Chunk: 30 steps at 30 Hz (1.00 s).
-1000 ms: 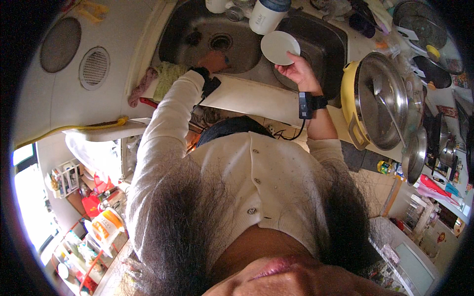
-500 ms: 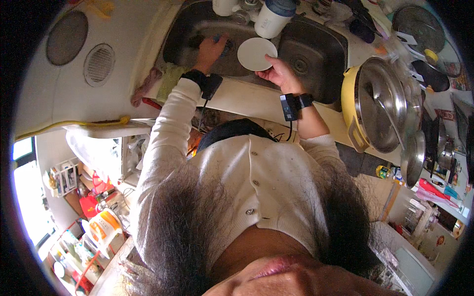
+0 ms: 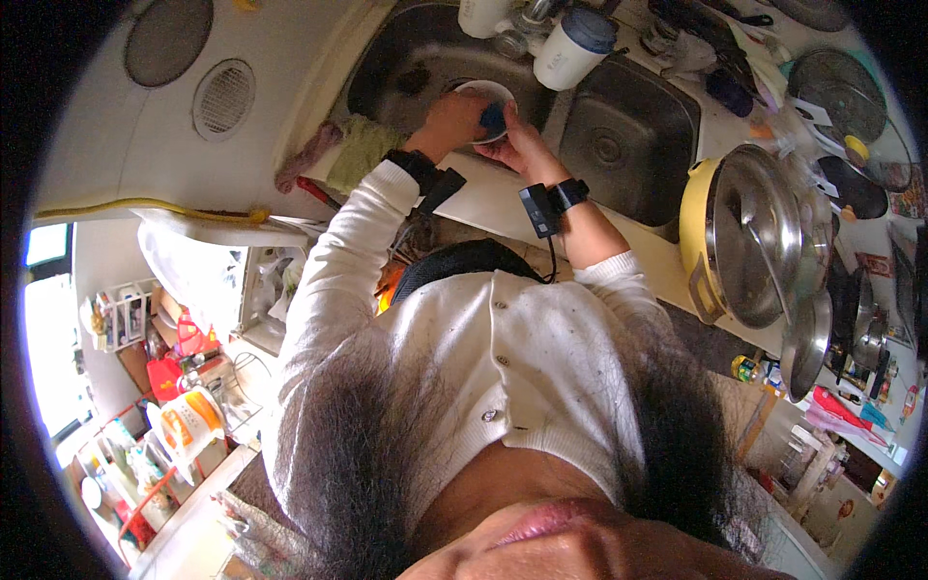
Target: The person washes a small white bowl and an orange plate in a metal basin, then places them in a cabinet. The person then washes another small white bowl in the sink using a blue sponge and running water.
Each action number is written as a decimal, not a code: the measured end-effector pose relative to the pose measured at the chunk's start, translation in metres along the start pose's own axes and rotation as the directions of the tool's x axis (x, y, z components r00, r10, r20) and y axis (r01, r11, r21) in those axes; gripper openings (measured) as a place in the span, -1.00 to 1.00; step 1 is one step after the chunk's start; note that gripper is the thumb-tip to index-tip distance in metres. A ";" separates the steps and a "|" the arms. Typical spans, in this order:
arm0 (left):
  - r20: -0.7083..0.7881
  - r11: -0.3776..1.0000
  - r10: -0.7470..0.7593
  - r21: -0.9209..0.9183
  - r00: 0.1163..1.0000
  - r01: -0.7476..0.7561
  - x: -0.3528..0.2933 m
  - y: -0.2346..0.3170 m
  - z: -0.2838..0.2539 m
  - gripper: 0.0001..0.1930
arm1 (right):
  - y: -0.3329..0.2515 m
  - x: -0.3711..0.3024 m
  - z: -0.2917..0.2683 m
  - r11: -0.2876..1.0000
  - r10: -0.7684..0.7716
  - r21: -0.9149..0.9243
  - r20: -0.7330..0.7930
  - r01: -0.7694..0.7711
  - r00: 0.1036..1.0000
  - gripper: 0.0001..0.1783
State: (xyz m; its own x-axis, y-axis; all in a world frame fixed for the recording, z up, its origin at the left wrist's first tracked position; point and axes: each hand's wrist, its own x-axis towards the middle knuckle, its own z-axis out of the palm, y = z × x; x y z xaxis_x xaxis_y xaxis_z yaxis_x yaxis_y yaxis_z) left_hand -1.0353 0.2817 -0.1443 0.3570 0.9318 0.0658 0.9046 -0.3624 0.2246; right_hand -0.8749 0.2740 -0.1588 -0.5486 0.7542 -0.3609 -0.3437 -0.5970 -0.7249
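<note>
Over the left basin of the dark double sink, a small white bowl is held tilted between my two hands. My right hand grips its rim from the right, thumb up along the edge. Inside the bowl, my left hand presses a blue sponge, its fingers closed around it. The fingers partly hide both the sponge and the bowl's inside. A white cup with a blue lid stands just beyond the bowl, near the faucet.
A large yellow pot with a steel ladle stands on the counter at right. A green cloth lies at the sink's left front edge. Several pan lids and utensils crowd the far right. A white mug stands behind the sink.
My left hand has come up from the left basin with the blue sponge and now meets the bowl. My right hand has turned the bowl and brought it slightly left relative to the sink.
</note>
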 end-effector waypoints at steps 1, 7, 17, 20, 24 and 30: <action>-0.057 1.000 0.016 -0.023 0.998 -0.018 0.001 -0.002 0.005 -0.49 | 0.001 0.002 0.003 1.000 0.001 0.006 -0.004 -0.001 1.000 -0.43; -0.096 0.938 0.133 -0.308 0.986 -0.156 0.017 -0.025 0.009 -0.54 | 0.001 0.004 0.012 0.999 0.048 -0.013 -0.027 -0.048 0.999 -0.42; -0.095 0.983 0.067 -0.165 0.993 -0.082 0.006 -0.015 -0.040 -0.51 | -0.003 0.011 0.008 0.999 0.034 0.001 0.037 -0.034 0.999 -0.40; -0.130 0.986 0.153 -0.044 0.980 -0.159 0.002 -0.005 -0.032 -0.48 | -0.001 0.014 0.008 1.000 0.001 -0.027 0.049 0.000 0.999 -0.40; 0.047 0.999 0.021 0.043 0.999 -0.023 0.006 -0.003 -0.013 -0.42 | 0.001 0.017 0.009 0.999 0.050 0.007 0.069 -0.051 0.996 -0.40; 0.106 0.998 0.040 -0.057 0.994 -0.034 0.013 -0.014 0.006 -0.43 | 0.003 0.015 0.013 0.998 0.061 0.001 0.056 -0.061 0.997 -0.32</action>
State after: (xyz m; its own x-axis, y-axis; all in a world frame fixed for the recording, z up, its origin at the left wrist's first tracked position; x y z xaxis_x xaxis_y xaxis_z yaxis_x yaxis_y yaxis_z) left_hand -1.0423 0.2989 -0.1522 0.4154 0.9092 -0.0289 0.8771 -0.3919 0.2777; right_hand -0.8934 0.2798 -0.1587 -0.6100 0.7001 -0.3711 -0.3107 -0.6421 -0.7008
